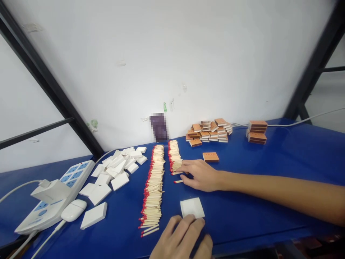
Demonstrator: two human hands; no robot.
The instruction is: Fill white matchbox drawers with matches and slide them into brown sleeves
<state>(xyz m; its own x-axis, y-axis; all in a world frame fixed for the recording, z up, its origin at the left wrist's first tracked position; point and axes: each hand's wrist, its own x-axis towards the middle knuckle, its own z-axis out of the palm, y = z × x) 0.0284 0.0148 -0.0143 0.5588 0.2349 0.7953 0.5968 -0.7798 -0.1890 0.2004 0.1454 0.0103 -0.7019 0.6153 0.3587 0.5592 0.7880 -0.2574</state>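
Note:
My right hand (199, 175) lies on the blue table (256, 201), its fingers reaching into the near end of the short row of red-tipped matches (174, 156). A single match (178, 181) lies just under the fingertips. My left hand (183, 237) rests at the near edge, fingers curled against an empty white matchbox tray (192, 207). A long row of matches (154, 187) runs down the middle of the table. One orange matchbox sleeve (210, 157) lies just beyond my right hand.
Several white trays (113, 172) are heaped at the left, beside a white power strip (54, 196) with a plug and an earbud case (73, 210). Orange matchboxes (208, 131) are piled at the back, with a neat stack (257, 132) to their right.

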